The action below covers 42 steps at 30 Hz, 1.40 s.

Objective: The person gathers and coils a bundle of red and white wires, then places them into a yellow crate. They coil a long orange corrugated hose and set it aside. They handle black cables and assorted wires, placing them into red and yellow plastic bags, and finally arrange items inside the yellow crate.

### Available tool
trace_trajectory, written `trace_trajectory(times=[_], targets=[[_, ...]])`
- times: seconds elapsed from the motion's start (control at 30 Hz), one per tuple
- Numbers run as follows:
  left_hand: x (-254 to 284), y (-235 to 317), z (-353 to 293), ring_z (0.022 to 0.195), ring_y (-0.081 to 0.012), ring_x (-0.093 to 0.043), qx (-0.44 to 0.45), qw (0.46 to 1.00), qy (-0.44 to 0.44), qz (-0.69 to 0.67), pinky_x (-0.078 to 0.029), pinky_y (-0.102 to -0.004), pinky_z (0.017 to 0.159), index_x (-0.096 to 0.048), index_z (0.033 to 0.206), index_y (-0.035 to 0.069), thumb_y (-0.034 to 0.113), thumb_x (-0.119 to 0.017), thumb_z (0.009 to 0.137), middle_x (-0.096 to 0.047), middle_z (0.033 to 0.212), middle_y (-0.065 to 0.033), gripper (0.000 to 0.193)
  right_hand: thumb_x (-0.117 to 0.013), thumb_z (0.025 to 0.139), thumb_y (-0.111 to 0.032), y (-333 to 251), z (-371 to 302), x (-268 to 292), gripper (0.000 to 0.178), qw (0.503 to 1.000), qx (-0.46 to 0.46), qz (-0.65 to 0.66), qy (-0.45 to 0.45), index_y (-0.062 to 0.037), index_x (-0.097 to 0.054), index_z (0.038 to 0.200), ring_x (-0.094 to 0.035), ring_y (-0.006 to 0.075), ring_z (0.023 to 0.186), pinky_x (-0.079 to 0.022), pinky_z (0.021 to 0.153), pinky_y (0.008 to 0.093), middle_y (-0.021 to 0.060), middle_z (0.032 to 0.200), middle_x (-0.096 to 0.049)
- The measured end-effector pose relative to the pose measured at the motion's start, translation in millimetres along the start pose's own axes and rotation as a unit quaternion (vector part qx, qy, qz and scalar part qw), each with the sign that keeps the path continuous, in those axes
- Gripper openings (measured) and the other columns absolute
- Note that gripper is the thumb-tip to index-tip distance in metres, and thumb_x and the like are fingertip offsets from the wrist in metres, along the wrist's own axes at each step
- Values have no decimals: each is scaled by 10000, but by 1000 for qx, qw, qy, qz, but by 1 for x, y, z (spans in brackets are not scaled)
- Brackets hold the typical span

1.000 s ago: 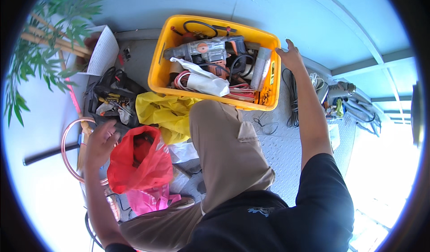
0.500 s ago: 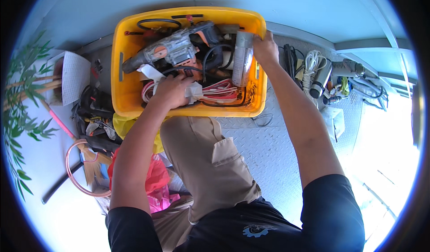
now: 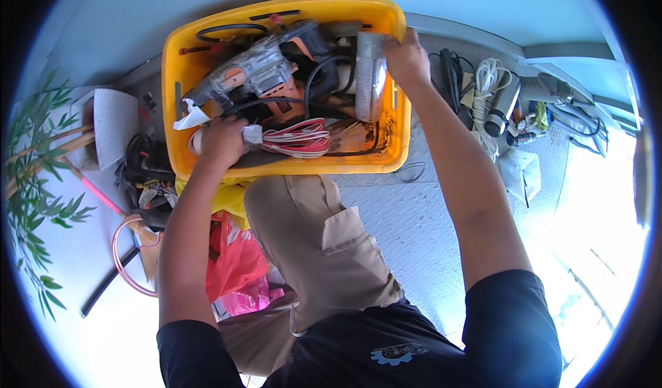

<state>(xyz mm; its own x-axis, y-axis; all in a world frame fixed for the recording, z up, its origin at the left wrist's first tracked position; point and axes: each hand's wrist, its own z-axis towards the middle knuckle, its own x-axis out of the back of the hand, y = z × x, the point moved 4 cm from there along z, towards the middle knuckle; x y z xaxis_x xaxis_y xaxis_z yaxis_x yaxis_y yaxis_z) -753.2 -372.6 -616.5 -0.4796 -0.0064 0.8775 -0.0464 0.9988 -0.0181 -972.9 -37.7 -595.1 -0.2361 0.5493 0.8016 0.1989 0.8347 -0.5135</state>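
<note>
A yellow plastic bin (image 3: 403, 133) full of tools stands in front of me, tilted slightly. My right hand (image 3: 408, 60) is closed over its right rim, beside an upright clear-and-grey cylinder (image 3: 370, 78). Down in the near left part of the bin is my left hand (image 3: 224, 140), its fingers curled; what they hold is hidden. Touching or right beside that hand is a bundle of red and white wire (image 3: 300, 140) with a white wrap. Behind it lies a dusty grey and orange rotary hammer drill (image 3: 255, 74). A crumpled white piece (image 3: 192, 117) sits near its front end.
Coiled white rope (image 3: 488, 98), a dark-ended cylinder (image 3: 503, 105) and hoses lie right of the bin on the diamond-plate floor (image 3: 386, 209). At left are a leafy plant (image 3: 45, 202), a broom (image 3: 149, 250), copper tubing (image 3: 118, 260) and a red plastic bag (image 3: 238, 260).
My left hand has moved left inside the bin, and the wire bundle now shows more fully. The bin has shifted slightly up and left, with my right hand still on its rim.
</note>
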Motion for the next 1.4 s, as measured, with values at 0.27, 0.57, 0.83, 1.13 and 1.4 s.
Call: trace_trajectory(times=[0.27, 0.57, 0.83, 1.13, 1.4], targets=[[31, 37, -30, 1188, -338, -600, -20, 990, 140, 24, -421, -559, 1061, -703, 1194, 149, 246, -708, 855, -638, 1257, -98, 352, -507, 995, -432, 4, 0, -3, 577, 998, 29, 20, 49, -70, -461, 1443, -559, 461, 1282, -471, 1043, 520, 252, 1451, -517], [23, 86, -28, 1029, -335, -666, 10, 953, 97, -286, -542, -444, 865, -734, 1045, 82, 521, -659, 928, -686, 1095, -130, 460, -743, 835, -597, -30, -33, -10, 756, 891, 346, -273, 105, -92, -515, 1349, -293, 491, 1460, -207, 1140, 719, 250, 1584, -300], [18, 73, -25, 838, -338, -696, 82, 945, 173, -267, -550, -453, 754, -721, 835, 71, 424, -672, 936, -702, 837, -116, 370, -890, 760, -273, -6, -115, -4, 771, 966, 189, 173, -35, -117, -415, 1347, -657, 344, 1092, -549, 869, 588, 177, 1261, -589], [21, 73, -24, 875, -344, -703, 114, 949, 112, -273, -557, -471, 787, -716, 825, 91, 430, -630, 944, -729, 887, -118, 370, -852, 819, -123, 125, -105, 132, 779, 928, 114, 270, 229, -133, -389, 1446, -632, 302, 1115, -573, 915, 401, 152, 1286, -568], [26, 76, -25, 891, -364, -697, 128, 952, 102, -258, -554, -477, 786, -723, 843, 81, 407, -633, 936, -732, 908, -131, 351, -894, 749, -170, 190, -108, -1, 806, 970, 82, 89, 209, -96, -493, 1444, -590, 346, 1236, -521, 1000, 439, 174, 1354, -585]])
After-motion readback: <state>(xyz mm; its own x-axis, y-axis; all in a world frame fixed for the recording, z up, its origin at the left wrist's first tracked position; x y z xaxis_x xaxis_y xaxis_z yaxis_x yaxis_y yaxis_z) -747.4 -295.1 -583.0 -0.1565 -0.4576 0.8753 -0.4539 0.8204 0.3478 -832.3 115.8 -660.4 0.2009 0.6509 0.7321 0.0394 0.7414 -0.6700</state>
